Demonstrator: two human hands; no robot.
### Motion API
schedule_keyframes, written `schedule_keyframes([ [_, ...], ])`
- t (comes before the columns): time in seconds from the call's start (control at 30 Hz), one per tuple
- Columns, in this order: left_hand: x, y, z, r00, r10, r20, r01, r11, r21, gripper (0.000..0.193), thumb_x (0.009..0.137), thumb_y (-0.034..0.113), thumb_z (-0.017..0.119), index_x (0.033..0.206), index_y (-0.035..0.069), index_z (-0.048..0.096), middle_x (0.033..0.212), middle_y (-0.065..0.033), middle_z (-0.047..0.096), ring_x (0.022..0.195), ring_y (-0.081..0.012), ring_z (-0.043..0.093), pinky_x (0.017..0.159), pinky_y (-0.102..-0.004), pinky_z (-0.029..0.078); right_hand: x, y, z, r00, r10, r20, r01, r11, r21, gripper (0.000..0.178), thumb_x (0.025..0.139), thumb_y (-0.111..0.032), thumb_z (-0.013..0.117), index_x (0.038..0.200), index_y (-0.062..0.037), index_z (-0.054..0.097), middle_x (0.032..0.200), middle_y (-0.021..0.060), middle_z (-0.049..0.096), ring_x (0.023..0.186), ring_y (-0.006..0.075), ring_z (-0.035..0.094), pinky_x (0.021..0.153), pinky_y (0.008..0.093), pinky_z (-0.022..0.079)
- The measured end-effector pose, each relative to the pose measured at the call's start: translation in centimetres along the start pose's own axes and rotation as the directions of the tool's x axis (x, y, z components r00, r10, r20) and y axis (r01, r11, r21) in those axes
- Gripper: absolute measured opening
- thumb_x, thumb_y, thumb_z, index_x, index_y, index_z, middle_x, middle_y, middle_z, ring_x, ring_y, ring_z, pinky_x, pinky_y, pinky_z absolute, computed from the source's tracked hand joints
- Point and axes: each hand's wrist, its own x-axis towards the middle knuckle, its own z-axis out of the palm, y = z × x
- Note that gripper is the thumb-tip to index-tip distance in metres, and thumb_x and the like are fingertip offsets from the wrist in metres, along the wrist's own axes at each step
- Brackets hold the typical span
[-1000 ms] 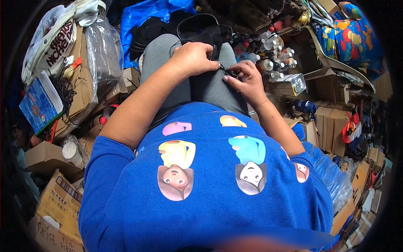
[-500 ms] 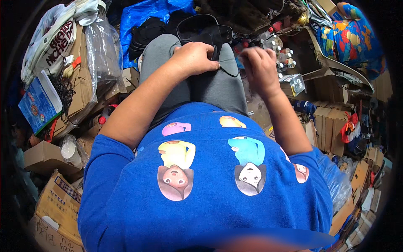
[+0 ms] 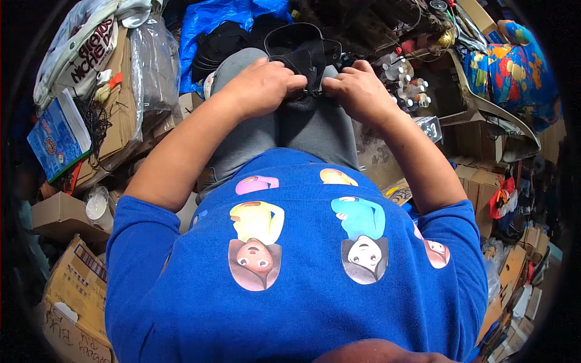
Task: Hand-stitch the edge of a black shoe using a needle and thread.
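Is gripping black item (image 3: pixel 310 65) at twelve o'clock in curled left hand (image 3: pixel 269 85), returning curled right hand (image 3: pixel 361 91), hold unclear, restoring two-handed work.

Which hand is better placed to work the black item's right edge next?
Right, probably: the right hand is beside that edge of the black item; the left hand is at its left side.

Left forearm (image 3: pixel 203 133) slants up and inward | left hand (image 3: pixel 269 86) is back-up over the thighs (image 3: pixel 321 130), fingers bent toward the midline | right forearm (image 3: pixel 417 154) slants up and inward | right hand (image 3: pixel 361 94) is back-up, fingers curled, fingertips partly hidden | hands sit near each other, apart; elbows point outward.
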Motion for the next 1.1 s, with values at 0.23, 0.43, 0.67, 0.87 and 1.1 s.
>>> schedule_keyframes([
  [0.23, -8.9, -4.8, -4.3, 0.927, -0.329, -0.182, 0.291, 0.934, -0.207, 0.014, 0.08, 0.007, 0.062, 0.094, 0.007, 0.063, 0.085, -0.0076, 0.065, 0.082, -0.0196, 0.061, 0.072, -0.034, 0.047, -6.2, 5.4, 1.6, 0.896, 0.438, 0.068, -0.398, 0.727, 0.56, 0.011, 0.082, -0.012, 0.062, 0.092, -0.0086, 0.062, 0.083, 0.0017, 0.066, 0.078, 0.0157, 0.058, 0.077, 0.0296, 0.042],
  [0.43, -2.2, 0.3, -6.7, 0.936, -0.218, -0.276, -0.2, 0.314, -0.928, 0.013, 0.089, 0.012, 0.059, 0.091, 0.0, 0.064, 0.091, -0.0093, 0.063, 0.093, -0.0184, 0.062, 0.083, -0.0297, 0.047, 0.3, 0.8, -1.3, 0.852, 0.523, 0.02, 0.122, -0.235, 0.964, 0.022, 0.092, -0.023, 0.058, 0.102, -0.0029, 0.061, 0.091, 0.0063, 0.063, 0.082, 0.014, 0.058, 0.075, 0.0286, 0.047],
  [0.67, -5.7, -1.2, -4.0, 0.902, -0.432, -0.02, 0.199, 0.455, -0.868, 0.019, 0.095, 0.02, 0.052, 0.101, 0.007, 0.064, 0.085, 0.0025, 0.059, 0.068, -0.0055, 0.047, 0.063, -0.022, 0.042, -1.8, 0.2, -1.7, 0.943, 0.198, 0.266, -0.324, 0.383, 0.865, 0.025, 0.084, -0.022, 0.069, 0.08, 0.0012, 0.06, 0.077, 0.0007, 0.055, 0.071, 0.008, 0.05, 0.066, 0.026, 0.043],
  [0.87, -24.3, -16.8, -9.3, 0.278, -0.896, -0.345, 0.358, 0.43, -0.829, 0.023, 0.093, 0.019, 0.058, 0.106, 0.003, 0.066, 0.086, -0.0002, 0.064, 0.069, -0.0054, 0.049, 0.064, -0.0201, 0.04, -17.8, 11.5, 3.8, 0.74, 0.634, 0.224, -0.672, 0.707, 0.219, 0.023, 0.076, -0.021, 0.071, 0.092, -0.0047, 0.068, 0.087, 0.0149, 0.061, 0.085, 0.0314, 0.06, 0.075, 0.0378, 0.047],
  [1.1, -4.6, -3.2, -4.2, 0.913, -0.285, -0.293, 0.22, 0.947, -0.233, 0.029, 0.077, 0.012, 0.07, 0.106, 0.009, 0.067, 0.116, -0.0079, 0.061, 0.108, -0.0237, 0.058, 0.092, -0.0329, 0.046, -6.4, 3.7, 1.4, 0.869, 0.48, 0.118, -0.416, 0.58, 0.701, 0.018, 0.08, -0.009, 0.067, 0.096, -0.0017, 0.068, 0.093, 0.0072, 0.064, 0.091, 0.0171, 0.059, 0.082, 0.029, 0.046],
])
